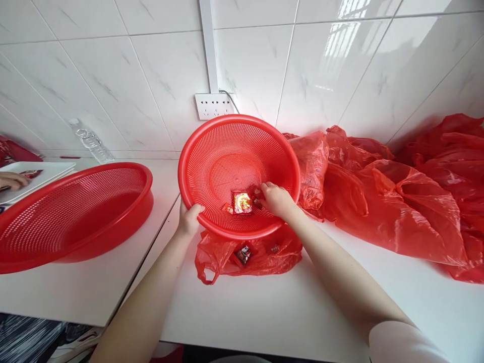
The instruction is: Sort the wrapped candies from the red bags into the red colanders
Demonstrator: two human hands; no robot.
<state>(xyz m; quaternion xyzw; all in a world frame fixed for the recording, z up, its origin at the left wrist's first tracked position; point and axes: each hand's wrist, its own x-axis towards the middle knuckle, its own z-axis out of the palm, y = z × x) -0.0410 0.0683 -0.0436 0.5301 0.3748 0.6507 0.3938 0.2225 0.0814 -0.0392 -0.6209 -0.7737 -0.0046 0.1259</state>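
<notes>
A round red mesh basket [237, 122] is tilted toward me above a red plastic bag [215, 257] on the white table. My left hand [190, 218] grips its rim at the lower left. Inside the basket, my right hand [273, 197] has its fingers curled at the lower right; what they hold, if anything, is too small to name. Just left of those fingertips lies a red and gold packet [242, 202], with a small orange-red wrapped piece [228, 208] beside it. A dark packet [243, 255] rests on the bag below.
Another red basket [145, 201] stands at the left. Behind it a clear bottle [91, 141] leans on the wall, near a white tray [49, 171] with another person's hand [13, 180]. Full red bags [408, 206] fill the right. A power strip [214, 106] is on the wall.
</notes>
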